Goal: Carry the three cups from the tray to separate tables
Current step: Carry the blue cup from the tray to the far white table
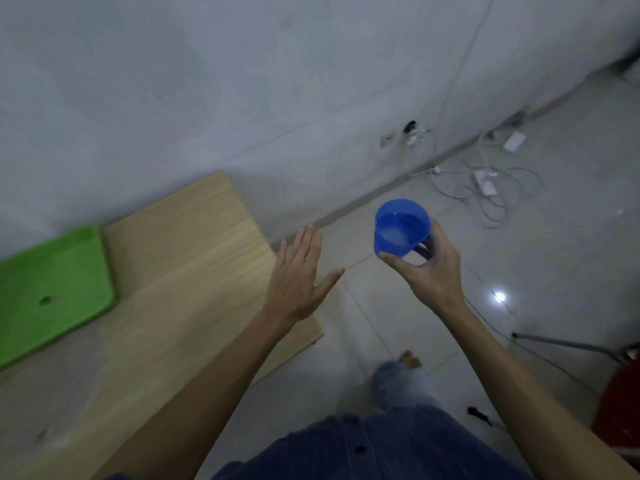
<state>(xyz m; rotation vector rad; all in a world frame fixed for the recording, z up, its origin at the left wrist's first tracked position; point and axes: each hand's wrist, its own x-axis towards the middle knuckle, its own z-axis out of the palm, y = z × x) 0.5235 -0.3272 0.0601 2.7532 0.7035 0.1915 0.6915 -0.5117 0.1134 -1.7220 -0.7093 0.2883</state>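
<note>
1. Your wooden surface fills the 8 to 9 o'clock side of the view, its far corner against the grey wall and its near edge ending at the pale tiled floor.
2. A green tray lies on the surface at 9 o'clock, partly cut off by the picture's left edge; one small dark spot shows on it, too blurred to identify.
3. At 1 to 2 o'clock a tangle of white cables with adapters sprawls on the floor near the wall's foot, and a socket sits low on the wall above it.
4. At 4 o'clock a red object sits at the frame's right edge, with a thin grey rod lying toward it.
5. Your leg in faded jeans and a bare foot show at 6 o'clock on the floor, beyond your dark blue shirt.
6. Your left hand is open and empty, fingers spread, over the surface's right-hand edge.
7. Your right hand has its grip closed around the blue cup.
8. The cup is upright in the air over the floor, at 12 o'clock from the right palm, thumb on its near side and fingers round its right side.
9. Pale liquid shows inside the cup.
10. The cup is well apart from the tray and just right of the left hand, not touching it.
</note>
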